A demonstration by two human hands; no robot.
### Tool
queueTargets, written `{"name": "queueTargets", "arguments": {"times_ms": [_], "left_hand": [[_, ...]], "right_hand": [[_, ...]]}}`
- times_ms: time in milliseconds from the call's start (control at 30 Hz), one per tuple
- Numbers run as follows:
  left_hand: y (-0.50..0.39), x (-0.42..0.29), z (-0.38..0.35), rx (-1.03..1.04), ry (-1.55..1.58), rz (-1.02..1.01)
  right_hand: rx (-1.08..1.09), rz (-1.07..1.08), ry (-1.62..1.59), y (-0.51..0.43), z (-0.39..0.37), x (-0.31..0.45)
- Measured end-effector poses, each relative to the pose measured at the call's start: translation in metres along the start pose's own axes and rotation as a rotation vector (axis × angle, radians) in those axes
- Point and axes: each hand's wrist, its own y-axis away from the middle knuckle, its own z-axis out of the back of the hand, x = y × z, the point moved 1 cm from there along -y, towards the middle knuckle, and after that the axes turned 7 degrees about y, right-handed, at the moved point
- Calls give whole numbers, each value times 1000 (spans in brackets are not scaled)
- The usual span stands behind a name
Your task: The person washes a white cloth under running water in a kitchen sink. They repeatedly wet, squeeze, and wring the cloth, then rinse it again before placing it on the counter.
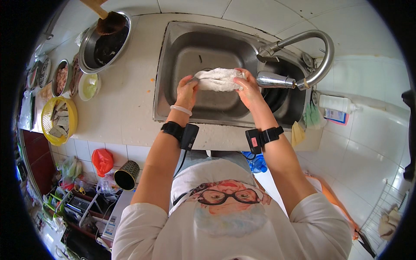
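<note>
A white cloth (218, 79), bunched lengthwise, is stretched between my two hands over the large basin of a stainless steel sink (208, 109). My left hand (187, 91) grips its left end, and a pale bangle circles that wrist. Around the right end close the fingers of my right hand (248, 85), beside the chrome spray head (273, 80) of the faucet (329, 48). Each forearm wears a black strap with a small device. A small dark scrap (200, 58) lies on the basin floor behind the cloth.
On the counter (126, 97) at left stand a metal basin (125, 53) under a brush (111, 23), a bowl of raw meat (61, 76), a pale green bowl (89, 86) and a yellow colander (73, 122). A dark pan (276, 97) sits in the small right basin. Yellow cloth (297, 133) hangs at the counter edge.
</note>
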Motion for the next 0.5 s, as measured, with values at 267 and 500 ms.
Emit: {"name": "queueTargets", "arguments": {"times_ms": [267, 500], "left_hand": [[19, 0, -47, 600, 308, 575], [41, 3, -56, 546, 260, 525]], "right_hand": [[387, 468, 1028, 35, -24, 8], [-153, -256, 104, 4, 3, -6]]}}
